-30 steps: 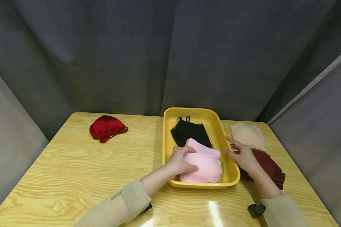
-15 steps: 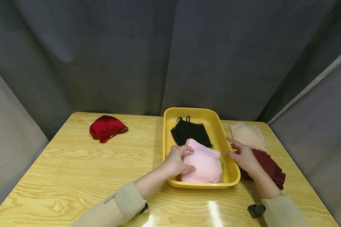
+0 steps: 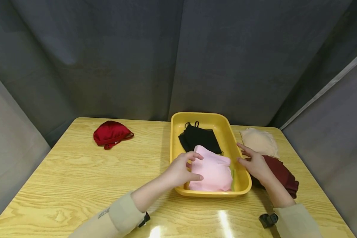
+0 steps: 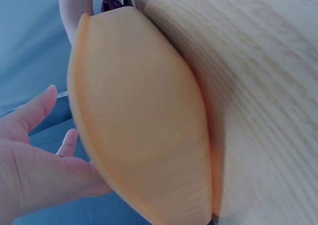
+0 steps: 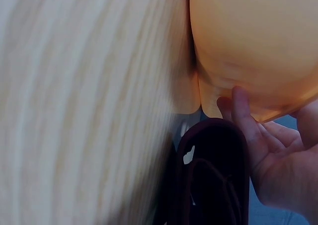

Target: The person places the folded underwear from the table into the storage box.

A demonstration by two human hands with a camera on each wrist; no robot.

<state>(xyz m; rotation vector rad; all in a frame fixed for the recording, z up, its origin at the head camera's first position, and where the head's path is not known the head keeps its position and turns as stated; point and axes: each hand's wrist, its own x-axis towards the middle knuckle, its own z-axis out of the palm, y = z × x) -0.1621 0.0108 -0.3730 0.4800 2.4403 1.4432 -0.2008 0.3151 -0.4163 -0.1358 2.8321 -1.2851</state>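
Observation:
A yellow plastic tray (image 3: 206, 195) stands on the table and contains a folded pink garment (image 3: 212, 175) at its near end. Farther back in it lies a folded black garment (image 3: 199, 138) with thin straps. My left hand (image 3: 181, 170) hovers over the tray's left rim beside the pink garment, thumb and fingers spread apart with nothing between them. On the other side my right hand (image 3: 256, 167) holds the right rim: the thumb reaches over the edge while the fingers (image 5: 242, 106) lie against the outer wall. A green edge (image 3: 233, 178) shows beside the pink garment.
Right of the tray lie a cream garment (image 3: 260, 142) and a dark red folded garment (image 3: 281, 177), partly behind the right hand. A shiny red garment (image 3: 111, 134) with a strap lies at the back left. Grey curtains (image 3: 131, 66) enclose the table's back and sides.
My left hand has drawn slightly left, away from the pink garment, and its fingers have come off the cloth. The right hand and tray stay where they were.

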